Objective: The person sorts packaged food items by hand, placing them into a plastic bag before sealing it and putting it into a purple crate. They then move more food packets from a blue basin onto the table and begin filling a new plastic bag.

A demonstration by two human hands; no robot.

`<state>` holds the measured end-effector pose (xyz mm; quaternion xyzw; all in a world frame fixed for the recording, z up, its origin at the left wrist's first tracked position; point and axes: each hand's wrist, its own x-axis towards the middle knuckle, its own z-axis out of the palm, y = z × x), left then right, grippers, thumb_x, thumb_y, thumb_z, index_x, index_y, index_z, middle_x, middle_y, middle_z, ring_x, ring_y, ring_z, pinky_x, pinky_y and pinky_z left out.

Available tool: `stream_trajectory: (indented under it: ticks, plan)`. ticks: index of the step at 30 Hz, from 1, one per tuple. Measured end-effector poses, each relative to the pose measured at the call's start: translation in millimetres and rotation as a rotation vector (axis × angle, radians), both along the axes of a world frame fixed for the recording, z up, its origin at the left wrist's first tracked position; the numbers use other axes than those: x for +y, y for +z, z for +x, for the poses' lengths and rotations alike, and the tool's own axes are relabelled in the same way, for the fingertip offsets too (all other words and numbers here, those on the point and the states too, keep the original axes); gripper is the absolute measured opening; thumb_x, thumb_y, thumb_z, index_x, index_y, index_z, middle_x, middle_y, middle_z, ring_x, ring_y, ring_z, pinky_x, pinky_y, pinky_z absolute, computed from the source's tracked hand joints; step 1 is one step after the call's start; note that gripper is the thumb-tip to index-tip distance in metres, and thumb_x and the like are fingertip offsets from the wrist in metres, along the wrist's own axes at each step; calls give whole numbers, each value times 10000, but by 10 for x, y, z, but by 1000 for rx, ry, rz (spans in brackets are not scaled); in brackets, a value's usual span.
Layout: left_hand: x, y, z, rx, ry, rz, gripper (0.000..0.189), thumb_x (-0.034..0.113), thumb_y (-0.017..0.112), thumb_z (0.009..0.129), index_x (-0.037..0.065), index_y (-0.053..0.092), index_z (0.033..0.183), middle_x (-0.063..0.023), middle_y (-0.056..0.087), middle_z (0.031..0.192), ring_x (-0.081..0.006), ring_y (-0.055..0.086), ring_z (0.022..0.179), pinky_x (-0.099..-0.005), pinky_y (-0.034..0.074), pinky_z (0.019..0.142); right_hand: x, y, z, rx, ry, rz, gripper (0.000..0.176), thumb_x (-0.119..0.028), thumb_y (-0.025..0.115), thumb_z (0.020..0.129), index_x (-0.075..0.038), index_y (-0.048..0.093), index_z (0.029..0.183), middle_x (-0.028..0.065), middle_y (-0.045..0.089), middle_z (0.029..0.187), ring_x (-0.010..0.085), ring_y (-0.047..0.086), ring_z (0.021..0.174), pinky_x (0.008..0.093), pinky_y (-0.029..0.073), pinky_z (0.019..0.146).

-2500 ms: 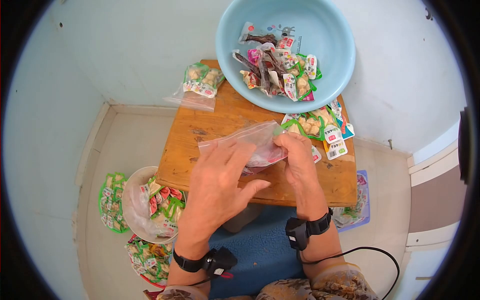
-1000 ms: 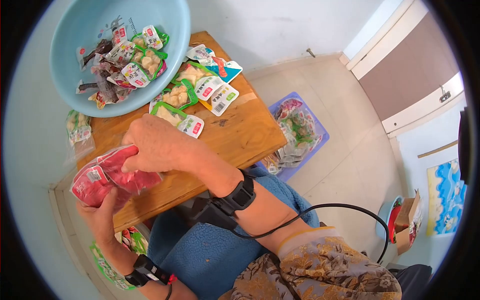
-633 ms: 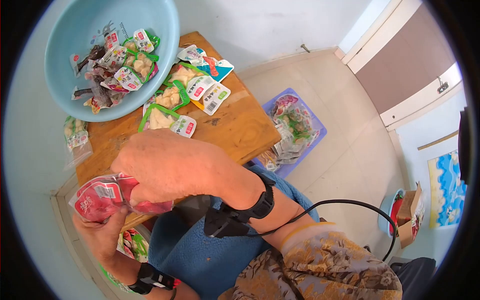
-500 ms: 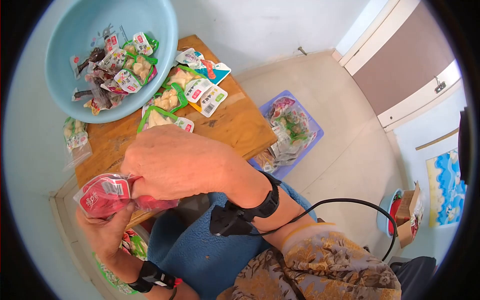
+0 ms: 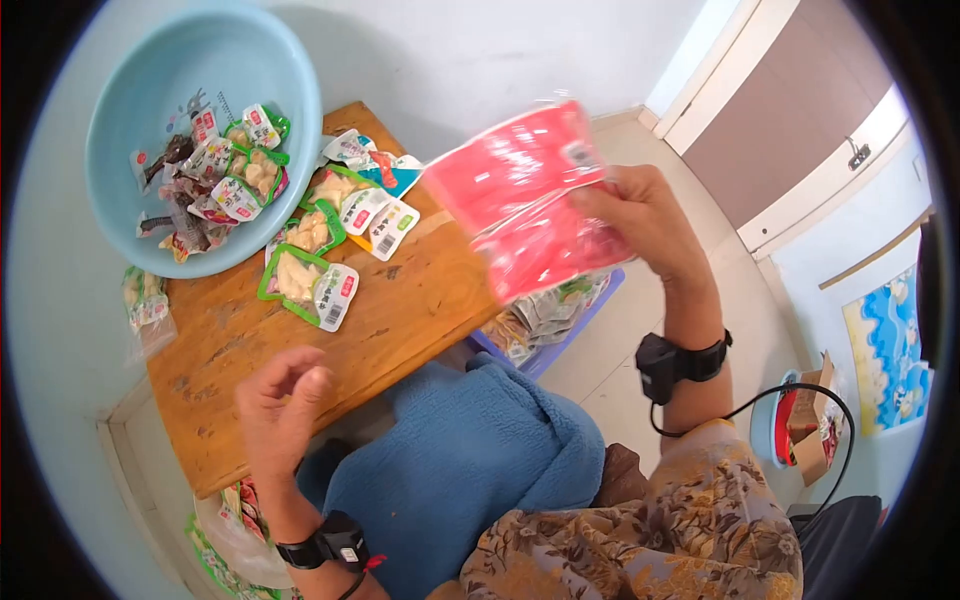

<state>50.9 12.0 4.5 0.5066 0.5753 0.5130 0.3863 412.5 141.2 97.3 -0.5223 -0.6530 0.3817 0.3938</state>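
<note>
My right hand (image 5: 645,220), raised to the right of the wooden table, grips a red plastic bag (image 5: 530,200) by its right side. The bag hangs spread out and looks flat, with shiny clear film and a small pale label. Over the table's front edge, my left hand (image 5: 285,405) holds nothing, its fingers loosely bent and the thumb apart. Beyond it on the tabletop lies a green-edged snack packet (image 5: 305,285) with pale pieces inside. More packets (image 5: 375,215) lie behind that one.
A blue basin (image 5: 300,90) with several snack packets stands at the table's (image 5: 400,310) back left. Past the right edge, a purple crate (image 5: 560,350) of packets is on the floor. A blue bucket (image 5: 765,425) and cardboard box (image 5: 815,430) stand farther right.
My right hand has swung up and right with the red bag, which now shows spread out. My left hand has let go of it and moved right, over the table's front edge.
</note>
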Motion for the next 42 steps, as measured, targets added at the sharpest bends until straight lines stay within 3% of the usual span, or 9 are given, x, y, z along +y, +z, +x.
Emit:
stream_trajectory:
  ticks: [3, 5, 6, 8, 11, 14, 26, 35, 42]
  plan:
    - [94, -253, 185, 25, -114, -83, 167, 132, 682, 928, -12, 684, 1013, -18, 664, 783, -95, 613, 674, -232, 481, 607, 123, -254, 529, 42, -160, -52, 185, -143, 668, 905, 25, 719, 846, -38, 628, 684, 33, 549, 604, 224, 449, 549]
    - [165, -413, 296, 211, -89, -178, 138, 123, 723, 878, -12, 700, 868, -19, 618, 669, -82, 598, 656, -250, 476, 596, 310, -710, 967, -348, -224, -27, 201, -173, 654, 893, 1, 735, 954, 56, 708, 745, 126, 636, 601, 312, 509, 596]
    - [201, -443, 364, 215, -93, -178, 138, 123, 723, 878, -12, 700, 868, -19, 618, 669, -82, 598, 656, -250, 476, 596, 358, -896, 1081, -344, -228, -29, 201, -173, 654, 893, 1, 735, 954, 56, 708, 745, 126, 636, 601, 312, 509, 596]
    - [265, -488, 485, 501, 5, 87, 155, 123, 725, 861, -2, 673, 785, -41, 564, 588, -128, 574, 580, -281, 446, 538, 407, -1257, 1232, -617, -250, -37, 199, -206, 631, 880, -48, 740, 935, 144, 715, 790, 281, 670, 626, 396, 520, 624]
    - [302, -618, 520, 660, -1, 257, 176, 127, 735, 839, 10, 644, 744, -63, 551, 586, -173, 534, 522, -300, 413, 500, 514, -1767, 1329, -865, -141, 70, 192, -232, 609, 861, -102, 746, 896, 184, 690, 819, 385, 668, 747, 457, 525, 666]
    - [297, -684, 478, 424, 57, 183, 182, 143, 749, 815, 27, 633, 736, -64, 540, 585, -182, 492, 488, -312, 381, 478, 684, -2199, 1212, -1028, -27, 71, 194, -229, 584, 866, -113, 737, 889, 181, 689, 824, 381, 674, 824, 470, 535, 698]
    - [306, -656, 466, 633, -5, 197, 185, 184, 693, 840, 67, 596, 735, -26, 492, 612, -141, 425, 500, -288, 304, 482, 1707, -3938, 647, -1188, 399, 144, 115, -127, 593, 826, -130, 708, 817, 112, 719, 863, 287, 700, 868, 438, 526, 779]
    - [308, -694, 447, 705, 7, 172, 300, 336, 694, 833, 81, 606, 702, -25, 490, 548, -192, 445, 457, -322, 332, 463, 2192, -4612, 549, -1081, 520, 292, 145, -165, 575, 838, -124, 700, 779, 114, 716, 891, 291, 674, 933, 442, 490, 834]
    - [315, -677, 501, 745, 47, 148, 360, 390, 657, 859, 74, 589, 699, -28, 449, 534, -180, 419, 453, -324, 303, 468, 2212, -4540, 472, -1211, 468, 140, 140, -163, 585, 825, -160, 724, 838, 73, 707, 875, 267, 658, 962, 413, 452, 849]
